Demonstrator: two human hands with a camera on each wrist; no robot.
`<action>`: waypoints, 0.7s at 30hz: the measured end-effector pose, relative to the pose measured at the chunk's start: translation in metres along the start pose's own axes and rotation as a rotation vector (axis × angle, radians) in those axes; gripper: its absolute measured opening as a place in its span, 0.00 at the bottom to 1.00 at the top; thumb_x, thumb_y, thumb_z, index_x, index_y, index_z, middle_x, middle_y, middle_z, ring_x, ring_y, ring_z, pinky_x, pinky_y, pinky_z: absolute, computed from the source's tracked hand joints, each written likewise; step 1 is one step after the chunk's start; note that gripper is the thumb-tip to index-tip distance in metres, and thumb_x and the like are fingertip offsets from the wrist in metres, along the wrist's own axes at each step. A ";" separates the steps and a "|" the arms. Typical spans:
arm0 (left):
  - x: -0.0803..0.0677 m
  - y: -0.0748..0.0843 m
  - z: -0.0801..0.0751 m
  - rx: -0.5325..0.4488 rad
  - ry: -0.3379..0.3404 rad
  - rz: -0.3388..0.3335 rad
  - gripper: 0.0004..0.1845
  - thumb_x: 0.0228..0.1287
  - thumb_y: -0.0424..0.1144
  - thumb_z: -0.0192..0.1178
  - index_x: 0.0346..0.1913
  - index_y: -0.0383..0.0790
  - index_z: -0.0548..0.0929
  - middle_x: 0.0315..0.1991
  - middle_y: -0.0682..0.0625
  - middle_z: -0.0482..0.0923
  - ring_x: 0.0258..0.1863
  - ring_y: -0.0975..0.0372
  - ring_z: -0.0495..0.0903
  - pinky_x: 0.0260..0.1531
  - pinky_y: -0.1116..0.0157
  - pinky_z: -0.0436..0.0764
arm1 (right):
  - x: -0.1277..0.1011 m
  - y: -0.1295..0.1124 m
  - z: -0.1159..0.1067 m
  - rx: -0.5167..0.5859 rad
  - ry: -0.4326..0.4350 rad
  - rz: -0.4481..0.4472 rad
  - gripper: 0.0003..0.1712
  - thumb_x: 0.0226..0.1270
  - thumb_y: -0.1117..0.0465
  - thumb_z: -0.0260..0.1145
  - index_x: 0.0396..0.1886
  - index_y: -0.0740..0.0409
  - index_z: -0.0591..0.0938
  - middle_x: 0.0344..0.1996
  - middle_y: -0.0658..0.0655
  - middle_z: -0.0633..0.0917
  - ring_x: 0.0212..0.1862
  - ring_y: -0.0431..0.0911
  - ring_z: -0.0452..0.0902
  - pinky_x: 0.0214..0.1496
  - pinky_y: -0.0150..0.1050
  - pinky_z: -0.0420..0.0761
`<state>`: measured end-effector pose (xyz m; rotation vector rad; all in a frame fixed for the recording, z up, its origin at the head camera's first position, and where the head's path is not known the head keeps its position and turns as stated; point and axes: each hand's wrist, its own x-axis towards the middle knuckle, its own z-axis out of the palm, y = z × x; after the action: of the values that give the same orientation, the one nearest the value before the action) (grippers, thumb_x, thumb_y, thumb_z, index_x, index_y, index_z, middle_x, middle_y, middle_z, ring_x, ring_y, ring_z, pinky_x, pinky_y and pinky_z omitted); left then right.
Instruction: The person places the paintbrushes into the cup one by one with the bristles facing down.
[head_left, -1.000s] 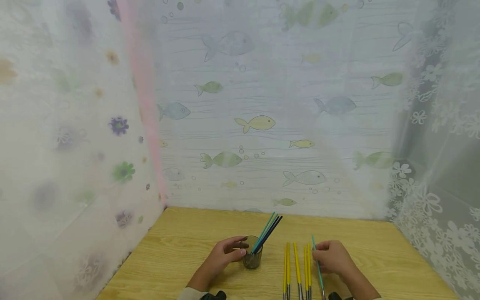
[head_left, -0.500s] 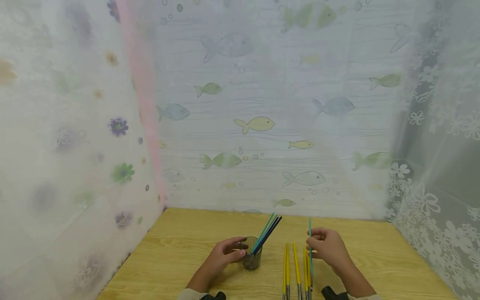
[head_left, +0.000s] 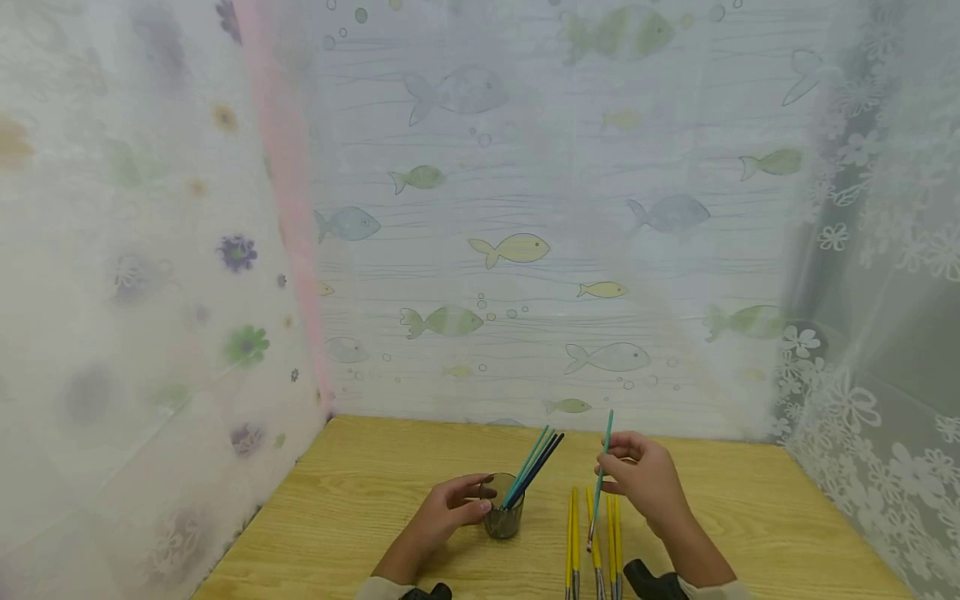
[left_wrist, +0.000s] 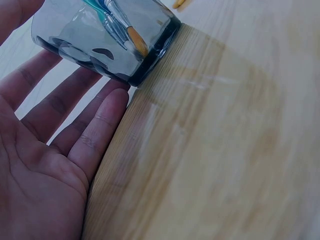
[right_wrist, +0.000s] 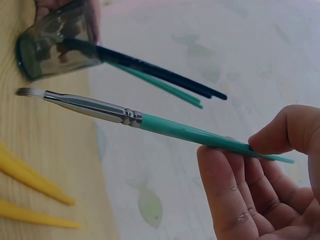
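My left hand holds a smoky see-through glass that stands on the table, thumb on the near side and fingers round the back. Inside lean teal and dark blue paintbrushes, handles up and tilted right; an orange bristle tip shows through the wall in the left wrist view. My right hand pinches a teal paintbrush by its handle between thumb and fingers. Its metal ferrule and pale, dark-tipped bristles point down, over the yellow-handled paintbrushes, to the right of the glass.
Several yellow brushes lie side by side on the wood-grain table, running off the frame's lower edge. A fish-print curtain hangs behind the table, with flowered sheets at the sides.
My right hand has lifted the teal paintbrush off the right end of the row and carried it up and left, tilting it bristles down. The left hand and glass have stayed put.
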<state>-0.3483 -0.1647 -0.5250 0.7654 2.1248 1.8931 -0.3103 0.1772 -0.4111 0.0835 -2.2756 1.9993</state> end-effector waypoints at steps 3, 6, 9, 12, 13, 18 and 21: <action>0.000 0.000 0.000 0.000 0.001 -0.003 0.26 0.80 0.43 0.58 0.76 0.43 0.72 0.67 0.36 0.78 0.63 0.51 0.82 0.54 0.63 0.86 | 0.001 -0.006 0.003 0.026 0.003 -0.012 0.16 0.72 0.66 0.68 0.54 0.68 0.78 0.40 0.60 0.82 0.44 0.55 0.87 0.43 0.48 0.91; 0.000 -0.001 -0.001 0.007 0.000 0.008 0.27 0.80 0.43 0.57 0.76 0.41 0.71 0.67 0.35 0.78 0.62 0.50 0.82 0.54 0.63 0.86 | 0.001 -0.011 0.007 0.048 0.008 -0.025 0.14 0.71 0.67 0.68 0.52 0.68 0.78 0.41 0.61 0.82 0.44 0.55 0.88 0.44 0.48 0.91; -0.001 -0.001 0.000 0.007 0.000 0.005 0.28 0.79 0.43 0.58 0.76 0.39 0.70 0.67 0.35 0.77 0.62 0.50 0.82 0.54 0.63 0.86 | 0.001 -0.015 0.010 0.056 0.012 -0.049 0.14 0.72 0.68 0.68 0.52 0.68 0.78 0.41 0.61 0.83 0.45 0.54 0.89 0.45 0.48 0.90; -0.001 0.000 0.000 0.004 0.003 -0.001 0.28 0.79 0.43 0.58 0.76 0.39 0.70 0.67 0.34 0.77 0.63 0.50 0.82 0.55 0.64 0.85 | 0.000 -0.018 0.013 0.060 0.019 -0.073 0.13 0.72 0.68 0.67 0.52 0.68 0.78 0.42 0.62 0.83 0.44 0.52 0.90 0.46 0.47 0.90; -0.002 0.000 0.000 0.004 0.006 -0.009 0.28 0.79 0.43 0.58 0.76 0.40 0.70 0.67 0.35 0.77 0.63 0.50 0.82 0.55 0.64 0.85 | 0.000 -0.019 0.014 0.063 0.023 -0.082 0.13 0.71 0.69 0.68 0.52 0.69 0.78 0.42 0.63 0.83 0.44 0.51 0.90 0.46 0.46 0.90; -0.001 0.000 0.001 0.009 0.011 -0.015 0.28 0.80 0.43 0.58 0.77 0.38 0.69 0.67 0.34 0.77 0.63 0.50 0.82 0.55 0.64 0.85 | 0.000 -0.022 0.020 0.080 0.034 -0.122 0.14 0.70 0.69 0.69 0.50 0.70 0.77 0.42 0.64 0.84 0.43 0.49 0.91 0.47 0.45 0.90; -0.001 0.001 0.001 0.011 0.006 -0.012 0.29 0.80 0.43 0.58 0.77 0.38 0.69 0.67 0.34 0.77 0.62 0.51 0.82 0.55 0.64 0.86 | 0.001 -0.023 0.025 0.094 0.037 -0.135 0.14 0.69 0.68 0.71 0.49 0.70 0.78 0.43 0.64 0.84 0.43 0.50 0.91 0.47 0.44 0.90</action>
<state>-0.3472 -0.1644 -0.5246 0.7479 2.1409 1.8814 -0.3101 0.1493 -0.3916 0.2004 -2.0929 2.0203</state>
